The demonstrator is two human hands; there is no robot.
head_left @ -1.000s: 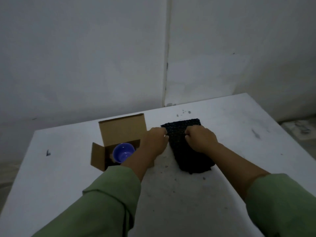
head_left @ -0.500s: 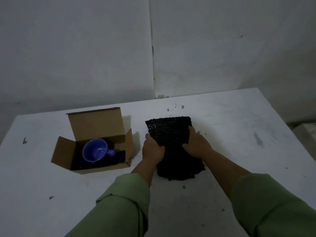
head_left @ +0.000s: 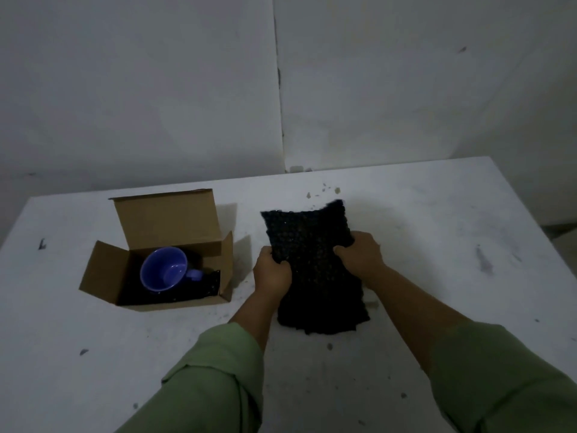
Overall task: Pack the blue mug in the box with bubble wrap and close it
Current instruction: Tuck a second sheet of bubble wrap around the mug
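Left hand [head_left: 271,273], right hand [head_left: 362,258] both clamped on black bubble wrap sheet [head_left: 315,267], frame centre. Blue mug [head_left: 164,273] in open cardboard box [head_left: 162,248], centre left. I'd lift sheet level, drape over mug, tuck edges.

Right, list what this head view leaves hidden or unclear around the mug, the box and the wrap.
- Blue mug: its base and lower body are hidden by the box walls and dark padding.
- Bubble wrap: layer count unreadable, too dark; its side edges are covered by the left hand and right hand.
- Fingertips: curled into the wrap, so grip depth is unclear.
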